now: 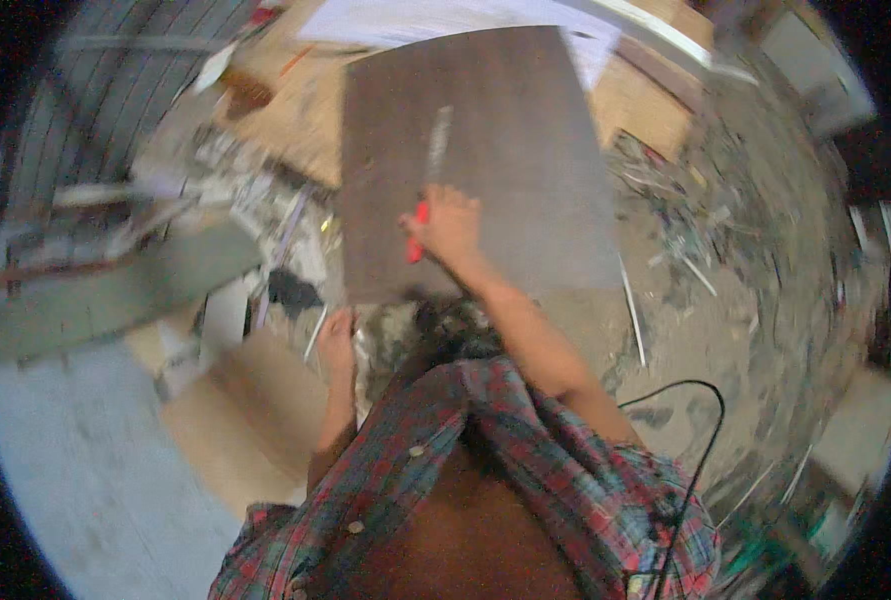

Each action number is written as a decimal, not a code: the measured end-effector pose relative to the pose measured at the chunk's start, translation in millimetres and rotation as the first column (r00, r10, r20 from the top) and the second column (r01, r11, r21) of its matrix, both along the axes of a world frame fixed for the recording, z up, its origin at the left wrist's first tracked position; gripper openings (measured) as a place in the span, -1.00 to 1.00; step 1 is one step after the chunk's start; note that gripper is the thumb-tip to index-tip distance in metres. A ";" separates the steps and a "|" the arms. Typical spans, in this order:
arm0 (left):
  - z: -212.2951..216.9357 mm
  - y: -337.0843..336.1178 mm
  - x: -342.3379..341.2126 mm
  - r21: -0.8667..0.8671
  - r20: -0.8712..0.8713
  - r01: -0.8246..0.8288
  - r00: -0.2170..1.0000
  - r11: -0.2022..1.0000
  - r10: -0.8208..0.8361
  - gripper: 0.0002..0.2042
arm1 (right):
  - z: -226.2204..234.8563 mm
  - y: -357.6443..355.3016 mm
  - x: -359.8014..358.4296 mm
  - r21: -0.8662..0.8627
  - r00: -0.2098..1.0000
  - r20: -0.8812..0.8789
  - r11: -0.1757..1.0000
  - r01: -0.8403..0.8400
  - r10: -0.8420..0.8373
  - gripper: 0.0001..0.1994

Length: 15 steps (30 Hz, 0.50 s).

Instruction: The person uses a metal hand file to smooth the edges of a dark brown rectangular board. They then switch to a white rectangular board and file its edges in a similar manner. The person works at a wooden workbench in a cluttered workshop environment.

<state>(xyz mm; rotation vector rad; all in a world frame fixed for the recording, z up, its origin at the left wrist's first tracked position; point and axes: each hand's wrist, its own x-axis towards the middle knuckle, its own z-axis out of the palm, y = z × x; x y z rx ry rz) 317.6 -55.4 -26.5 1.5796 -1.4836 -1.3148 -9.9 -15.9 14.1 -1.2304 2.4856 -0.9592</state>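
Nearest, the person's plaid shirt [525, 470] fills the low middle of the view, with a black cable [700, 440] looping at its right. The left hand [337, 335] reaches down to the near left corner of a dark brown panel [505, 150]; its fingers seem to rest against that edge, though motion blur hides whether they close on it, so I cannot tell its grip. Farther in, the right hand [450, 225] lies on the panel near its middle, grip clamped on a red-handled tool [420, 230] whose pale blade [437, 140] points away across the surface. It looks like a cutting or scoring stroke is in hand, the left hand steadying the sheet. A next stroke would call for a firm hold and a straight line. Beyond lie plywood offcuts [295, 120], a white sheet [445, 20] and scraps on the floor [745, 230].
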 end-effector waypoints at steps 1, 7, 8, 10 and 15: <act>0.6 1.1 -6.4 -0.104 0.112 0.038 0.993 0.994 -0.027 -0.67 | -5.8 -0.7 -5.2 -0.014 1.000 -0.013 1.000 -0.023 0.023 -0.47; -6.1 12.8 -37.7 -0.213 0.403 0.425 0.858 0.880 -0.317 -0.36 | -18.9 40.0 -34.0 -0.212 0.974 0.031 0.954 -0.212 0.223 -0.51; 20.8 10.0 -53.4 -0.067 0.311 0.492 0.837 0.868 -0.450 -0.29 | -10.3 62.8 -26.3 -0.102 0.970 -0.020 0.964 -0.245 0.244 -0.52; -15.3 -6.4 -25.3 0.119 -0.426 0.342 0.865 0.932 -0.263 -0.28 | 5.5 88.7 6.8 0.044 0.945 -0.025 0.945 -0.325 0.326 -0.53; -32.2 -24.4 -29.6 -0.077 -0.246 0.508 0.825 0.858 -0.510 -0.34 | -16.8 142.6 71.5 0.049 0.893 -0.261 0.929 -0.368 0.367 -0.60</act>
